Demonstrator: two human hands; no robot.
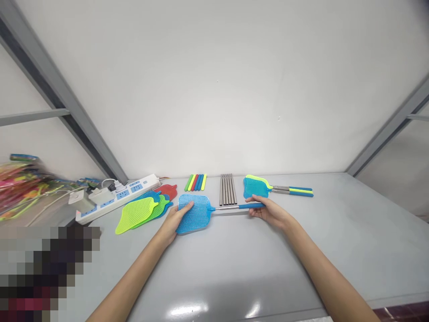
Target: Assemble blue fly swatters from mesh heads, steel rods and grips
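Observation:
A blue fly swatter (pixel 195 214) with a metal rod and a blue handle is held level above the grey table, in both hands. My left hand (pixel 176 220) grips the left edge of its mesh head, thumb on top. My right hand (pixel 266 211) is closed around the end of the blue handle. Just behind the right hand lie assembled swatters (pixel 256 185) with blue and yellow heads, their handles pointing right. Left of my left hand is a fanned pile of loose swatter heads (pixel 137 212) in yellow, green, blue and red.
Coloured handle grips (pixel 195 182) lie in a row near the wall. Beside them are several metal rods (pixel 228 189). A white power strip (pixel 117 199) with plugs runs along the table's left side. Plastic-wrapped colourful items (pixel 30 188) are piled at far left. Metal posts frame the table (pixel 362 232).

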